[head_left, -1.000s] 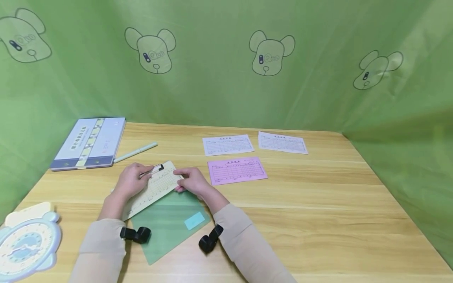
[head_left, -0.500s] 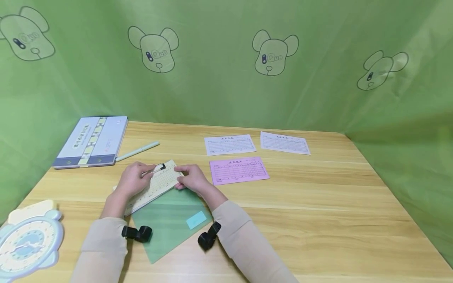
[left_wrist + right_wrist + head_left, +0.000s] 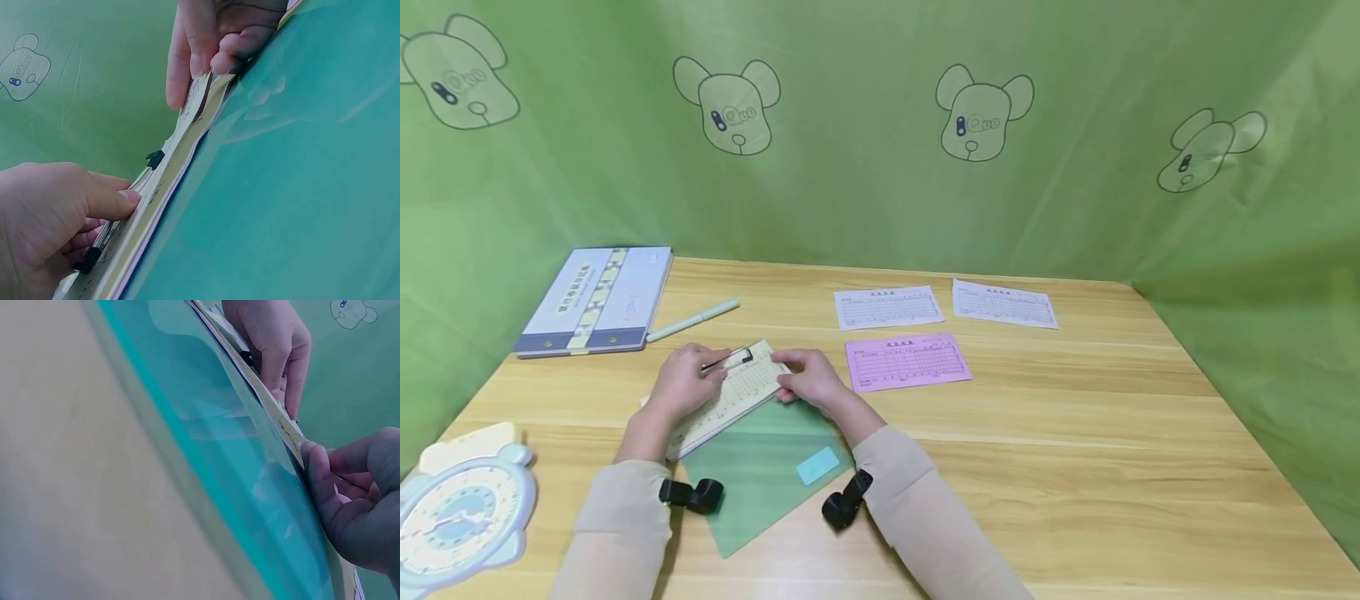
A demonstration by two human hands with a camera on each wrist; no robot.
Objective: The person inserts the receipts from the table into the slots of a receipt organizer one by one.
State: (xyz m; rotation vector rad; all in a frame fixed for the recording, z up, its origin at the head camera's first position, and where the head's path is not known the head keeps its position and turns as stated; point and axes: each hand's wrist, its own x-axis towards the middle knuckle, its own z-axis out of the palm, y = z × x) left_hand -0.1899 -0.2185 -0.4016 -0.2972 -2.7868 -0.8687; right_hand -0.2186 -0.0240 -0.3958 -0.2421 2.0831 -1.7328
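Observation:
A stack of cream printed slips lies over the far part of a green translucent folder. At its far edge sits a metal clip with black ends. My left hand grips the stack at the clip; in the left wrist view its thumb lies against the paper between the black ends. With thumb and fingers, my right hand pinches the right end of the stack. Seen edge-on in the left wrist view, the layered slips include cream and pinkish sheets, slightly parted near the right hand.
A pink form lies right of the hands, with two white forms behind it. A pale green pen and a blue-white ledger lie back left. A toy clock is at front left. Green cloth backs the wooden table.
The near edge of the cream stack has drawn slightly up toward the hands, and its layers now show along that edge. Both hands keep nearly the same place and grip.

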